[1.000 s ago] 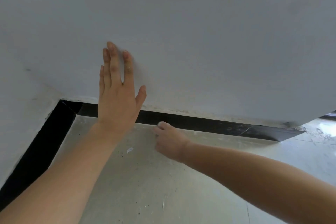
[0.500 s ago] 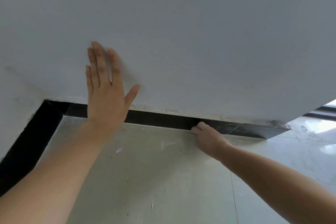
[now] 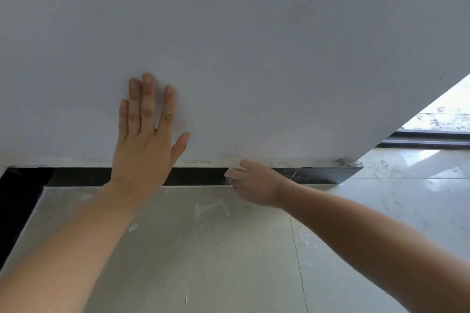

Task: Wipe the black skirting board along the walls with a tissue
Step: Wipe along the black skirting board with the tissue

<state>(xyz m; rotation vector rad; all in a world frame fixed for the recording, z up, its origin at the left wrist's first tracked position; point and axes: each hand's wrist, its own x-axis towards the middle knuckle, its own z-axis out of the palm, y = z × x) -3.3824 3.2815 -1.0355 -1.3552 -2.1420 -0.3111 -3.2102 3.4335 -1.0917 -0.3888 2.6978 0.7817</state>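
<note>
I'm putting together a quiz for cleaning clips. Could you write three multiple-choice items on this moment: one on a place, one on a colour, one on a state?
1. Where does the left hand rest?
A) on a knee
B) flat on the white wall
C) on a door handle

2. What colour is the skirting board?
A) black
B) white
C) brown

3. What is the right hand doing?
A) lying open and empty
B) holding a tissue against the skirting board
C) hanging idle in the air

Answers:
1 B, its fingers lie straight on the wall.
2 A, a black strip runs under the wall.
3 B, its curled fingers show a white bit at their tips, on the strip.
</note>
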